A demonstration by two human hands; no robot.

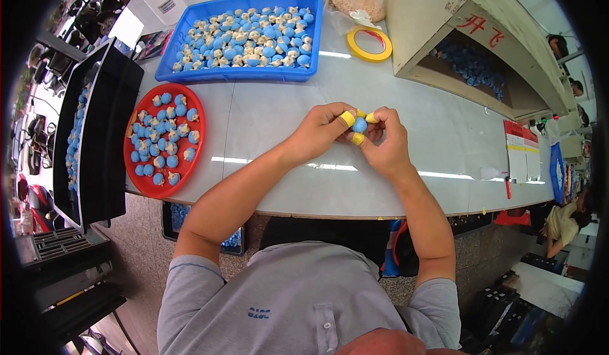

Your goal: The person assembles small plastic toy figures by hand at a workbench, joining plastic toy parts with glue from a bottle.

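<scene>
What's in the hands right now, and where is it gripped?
A small round blue piece, pinched around its sides by the yellow-wrapped fingertips of the left hand and right hand; its underside is hidden.

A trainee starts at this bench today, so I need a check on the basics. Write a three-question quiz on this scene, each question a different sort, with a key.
1. Multiple choice: what colour is the rounded tray that holds blue-and-cream pieces?
A) green
B) red
C) white

2. True or false: the roll of yellow tape lies to the left of the rectangular blue tray.

3. Fill the gap: the fingers of the left hand and right hand are on a small ball-shaped piece whose visible colour is ____.

Key: 1. B; 2. False, it lies to the right; 3. blue.
</scene>
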